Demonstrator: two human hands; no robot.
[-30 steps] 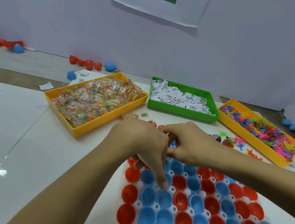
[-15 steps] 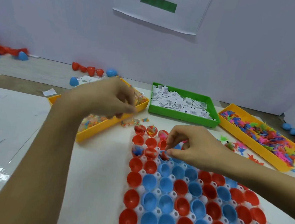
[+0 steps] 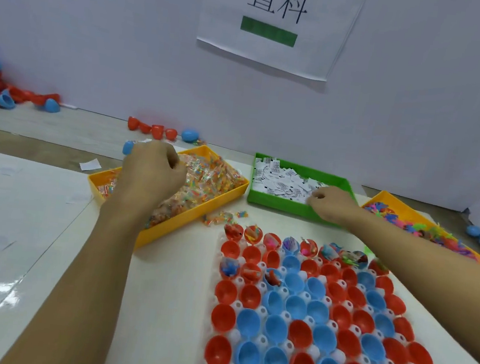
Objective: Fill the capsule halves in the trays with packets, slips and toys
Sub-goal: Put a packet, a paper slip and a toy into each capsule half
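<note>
Nearest the viewer, a white tray [image 3: 313,349] holds rows of red and blue capsule halves [image 3: 275,328]; most gape empty, while those in the farthest row and three at the left of the third row already hold coloured bits. All of these lie on the near side of both sets of fingers. Just beyond the tray's far left corner, a few loose packets [image 3: 222,217] lie on the white table [image 3: 159,287], to the right of the left forearm. The left hand [image 3: 151,171] hovers over the yellow tray of packets [image 3: 203,177], its fingers curled downward into the pile; whether they pinch a packet cannot be told, since the back of the hand hides the tips. The right hand [image 3: 331,203] reaches into the green tray of paper slips [image 3: 281,181], fingers bent and touching the slips at its near right corner, though an actual pinch cannot be made out. To the right of those fingers sits a second yellow tray heaped with small colourful toys [image 3: 426,227]. Beyond both hands, loose red and blue capsule halves [image 3: 160,131] lie scattered along the foot of the white wall, where a paper sign [image 3: 278,23] hangs.
</note>
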